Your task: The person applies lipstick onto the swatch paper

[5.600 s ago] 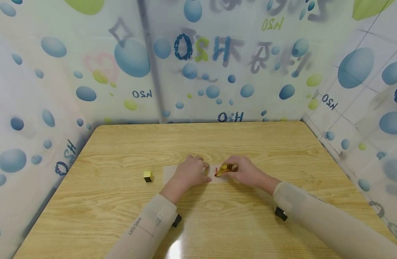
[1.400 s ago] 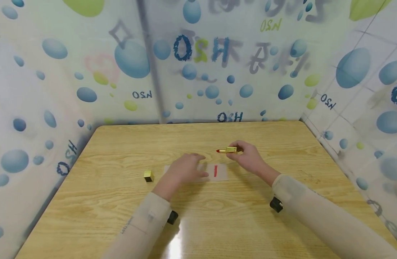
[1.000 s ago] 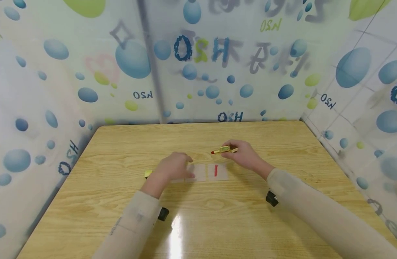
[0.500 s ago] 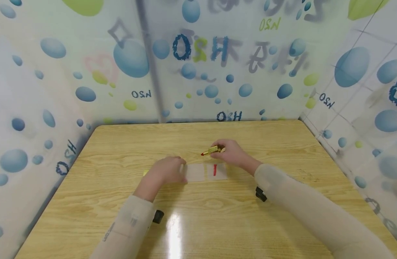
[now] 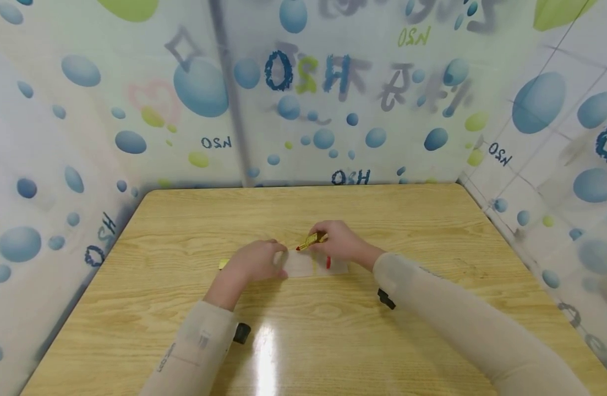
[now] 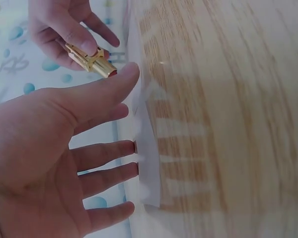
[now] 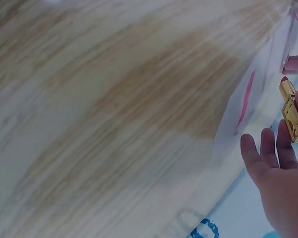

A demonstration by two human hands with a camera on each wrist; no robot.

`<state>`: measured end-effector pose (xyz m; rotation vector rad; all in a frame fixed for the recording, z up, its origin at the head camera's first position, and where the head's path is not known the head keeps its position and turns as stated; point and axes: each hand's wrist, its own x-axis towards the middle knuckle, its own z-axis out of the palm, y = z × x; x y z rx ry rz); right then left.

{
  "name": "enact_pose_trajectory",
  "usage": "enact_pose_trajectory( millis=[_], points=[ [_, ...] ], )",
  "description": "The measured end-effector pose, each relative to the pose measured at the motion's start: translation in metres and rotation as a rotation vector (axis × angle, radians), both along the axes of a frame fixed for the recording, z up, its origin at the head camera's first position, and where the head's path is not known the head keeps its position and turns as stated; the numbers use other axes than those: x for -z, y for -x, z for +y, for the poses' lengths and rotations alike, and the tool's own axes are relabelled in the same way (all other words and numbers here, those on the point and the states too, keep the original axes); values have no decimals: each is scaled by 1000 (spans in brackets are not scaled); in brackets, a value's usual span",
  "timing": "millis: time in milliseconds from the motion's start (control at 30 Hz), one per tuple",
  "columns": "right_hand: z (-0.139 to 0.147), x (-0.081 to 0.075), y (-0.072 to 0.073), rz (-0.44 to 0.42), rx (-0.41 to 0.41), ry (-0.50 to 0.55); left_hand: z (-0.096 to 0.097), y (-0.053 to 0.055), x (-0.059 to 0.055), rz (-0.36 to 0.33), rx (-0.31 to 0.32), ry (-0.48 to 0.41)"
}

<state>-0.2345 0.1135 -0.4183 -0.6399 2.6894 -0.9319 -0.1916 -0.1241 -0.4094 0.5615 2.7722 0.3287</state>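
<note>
Two hands of mine are at work, and my right hand point(image 5: 339, 242) is clamped on a gold lipstick point(image 5: 310, 240), pinched between thumb and finger, with other fingers held out away from it. The lipstick's casing sits within that pinch, while its gold tube and red tip stick out on the left side of my grip, towards my other hand. Its long axis lies aslant: from my right fingertips it runs leftward, downward and a little back towards me, so the red end is its lowest part. That tip points at the far edge of the paper point(image 5: 299, 267); I cannot tell whether it touches. My left hand point(image 5: 256, 261) holds nothing in a pinch, its thumb well apart from its straight fingers, and it rests over the left part of the paper, fingertips at the sheet. Between my two hands the paper's bare middle part shows, with a strip of yellow tape point(image 5: 314, 268) across it. Just below my right hand, on the near side, is a red line point(image 5: 328, 262) on the paper. Left of my left hand, a yellow block point(image 5: 223, 264) on the table point(image 5: 333, 330) is partly hidden by that hand.
</note>
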Motion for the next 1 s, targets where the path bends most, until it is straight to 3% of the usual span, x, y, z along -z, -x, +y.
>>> enact_pose_trajectory(
  millis=[600, 1000],
  points=[
    [-8, 1, -5, 37, -17, -4, 8, -4, 1, 18, -58, 58],
    [-10, 3, -6, 49, -22, -22, 12, -4, 0, 54, -48, 76]
  ],
)
